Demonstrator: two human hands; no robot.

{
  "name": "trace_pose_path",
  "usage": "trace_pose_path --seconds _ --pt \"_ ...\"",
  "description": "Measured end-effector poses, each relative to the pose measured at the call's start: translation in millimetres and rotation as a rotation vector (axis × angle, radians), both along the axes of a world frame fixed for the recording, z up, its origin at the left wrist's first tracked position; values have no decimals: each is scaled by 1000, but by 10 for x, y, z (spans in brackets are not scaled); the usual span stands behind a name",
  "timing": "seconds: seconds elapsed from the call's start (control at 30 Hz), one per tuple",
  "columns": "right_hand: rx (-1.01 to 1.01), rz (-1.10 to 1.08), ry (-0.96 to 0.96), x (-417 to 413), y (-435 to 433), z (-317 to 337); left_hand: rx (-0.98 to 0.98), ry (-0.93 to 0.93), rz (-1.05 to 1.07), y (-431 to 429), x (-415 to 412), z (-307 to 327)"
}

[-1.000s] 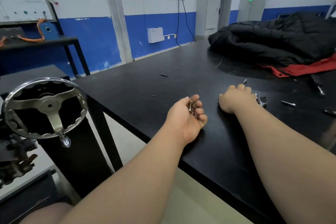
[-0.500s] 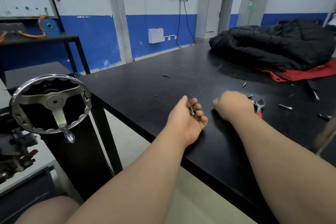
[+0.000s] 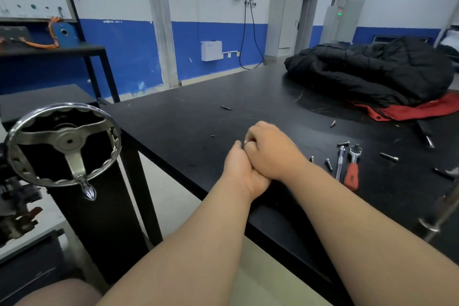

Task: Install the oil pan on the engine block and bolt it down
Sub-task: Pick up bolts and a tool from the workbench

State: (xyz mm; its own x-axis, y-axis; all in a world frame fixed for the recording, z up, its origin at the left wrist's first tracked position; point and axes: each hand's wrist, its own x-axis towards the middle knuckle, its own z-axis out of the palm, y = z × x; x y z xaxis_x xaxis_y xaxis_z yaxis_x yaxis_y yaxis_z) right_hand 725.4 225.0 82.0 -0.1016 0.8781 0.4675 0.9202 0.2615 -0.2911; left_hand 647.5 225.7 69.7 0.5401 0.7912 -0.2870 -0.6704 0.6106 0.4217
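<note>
My left hand (image 3: 239, 171) lies palm up on the black table (image 3: 186, 131) near its front edge, fingers cupped round small bolts that it holds. My right hand (image 3: 269, 149) lies over it, fingers curled into the left palm; a glint of a metal bolt (image 3: 246, 142) shows between them. To the right lie several loose bolts (image 3: 328, 163), a chrome extension bar (image 3: 339, 161) and a ratchet wrench with a red handle (image 3: 352, 169). No oil pan is in view. Part of the engine on its stand (image 3: 15, 208) shows at the far left.
A chrome handwheel (image 3: 63, 144) of the stand sits left of the table. A black jacket (image 3: 372, 72) over red cloth (image 3: 422, 109) fills the table's far right. More bolts (image 3: 388, 156) and a bit (image 3: 225, 107) are scattered. A metal rod (image 3: 439, 216) blurs at the right edge.
My right hand has moved left from the tools and bolts onto my cupped left hand. The ratchet and bolts it covered are now exposed.
</note>
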Motion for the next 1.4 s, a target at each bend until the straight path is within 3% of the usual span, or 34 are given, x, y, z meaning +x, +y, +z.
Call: trace_pose_path --seconds 0.07,0.13,0.17,0.27,0.4,0.63,0.8,1.07,1.13,1.17,1.23,1.3,1.33,1.4 --pt "86 7 175 156 -28 63 -19 -4 72 30 25 -4" --pt "141 -163 248 463 -50 73 -29 37 106 45 58 -16" --pt "89 -304 168 637 -65 29 -17 73 100 36 61 -16" --pt "-329 -573 -37 908 -131 -141 9 112 80 -5 30 -11" --pt "-498 -500 -25 726 -62 -277 25 84 96 -54 -16 -18" --pt "-260 -566 -125 557 -71 -282 48 131 105 -150 -34 -17" --pt "-270 -523 -99 482 -111 -238 40 136 124 -178 -64 -24" --pt "-73 -564 -114 456 -134 -260 27 138 154 -219 -73 -3" --pt "-7 -537 57 445 -132 -199 25 142 157 -222 -71 -1" --pt "49 -515 245 428 -123 -138 21 149 157 -220 -61 -3" --pt "140 -378 839 358 -93 43 16 183 151 -210 -31 -6" --pt "80 -116 1391 199 -78 190 14 211 125 -193 3 0" --pt "15 5 1540 101 -70 219 21 201 103 -187 13 13" --pt "-96 123 1571 -75 -89 194 29 156 57 -174 14 30"
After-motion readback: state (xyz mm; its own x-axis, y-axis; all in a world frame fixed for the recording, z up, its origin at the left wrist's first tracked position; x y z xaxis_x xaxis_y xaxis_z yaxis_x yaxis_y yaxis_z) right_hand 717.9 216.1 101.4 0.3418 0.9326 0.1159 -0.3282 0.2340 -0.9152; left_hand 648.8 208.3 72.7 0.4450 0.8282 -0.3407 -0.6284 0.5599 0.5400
